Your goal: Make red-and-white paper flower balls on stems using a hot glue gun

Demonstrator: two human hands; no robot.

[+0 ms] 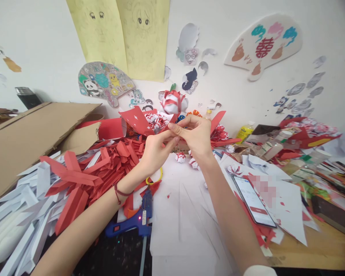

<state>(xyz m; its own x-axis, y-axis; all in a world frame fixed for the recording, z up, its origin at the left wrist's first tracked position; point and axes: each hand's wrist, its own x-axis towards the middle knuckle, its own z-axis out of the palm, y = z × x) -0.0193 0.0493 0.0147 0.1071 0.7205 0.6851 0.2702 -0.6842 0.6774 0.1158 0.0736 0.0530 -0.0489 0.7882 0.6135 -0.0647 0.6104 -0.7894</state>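
A red and white folded-paper flower (173, 102) stands upright above my fingers, on a thin stem that runs down between them. My left hand (158, 150) is closed in a pinch at the stem, just below the bloom. Fingers of my right hand (197, 137) meet it there, also pinched around the stem. The exact grip is partly hidden where the fingertips overlap. Beneath the hands, a small red and white paper flower (180, 157) lies on the white paper sheet (172, 214).
Folded red paper strips (80, 172) and white strips (31, 203) heap up at the left. A blue glue gun (145, 220) with a lit red light lies below my left hand. A phone (254, 201) rests right. Cardboard (43, 142) and a yellow bottle (245, 132) stand farther back.
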